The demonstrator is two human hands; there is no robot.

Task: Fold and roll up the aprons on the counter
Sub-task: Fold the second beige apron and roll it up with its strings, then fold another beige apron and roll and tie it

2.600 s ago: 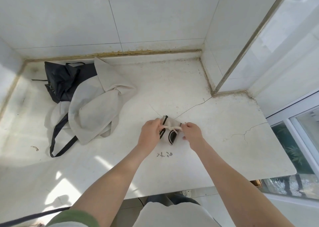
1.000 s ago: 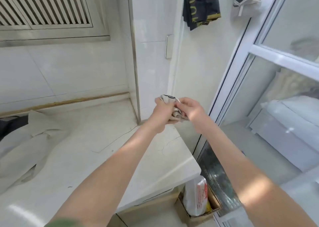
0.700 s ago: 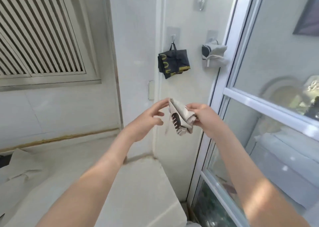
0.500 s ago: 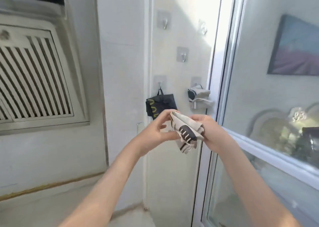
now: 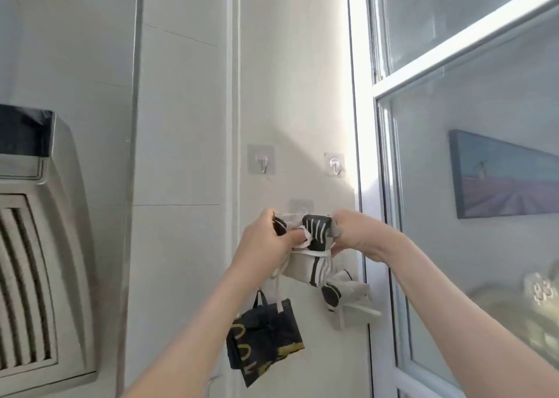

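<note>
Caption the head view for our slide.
Left hand and right hand grip a rolled patterned apron at a wall hook, above a hanging black bundle and pale bundle.

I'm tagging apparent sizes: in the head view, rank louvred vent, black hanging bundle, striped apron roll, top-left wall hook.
1. louvred vent
2. black hanging bundle and striped apron roll: alike, unranked
3. top-left wall hook

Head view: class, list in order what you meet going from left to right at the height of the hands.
Louvred vent → left hand → striped rolled apron → right hand → framed picture.
</note>
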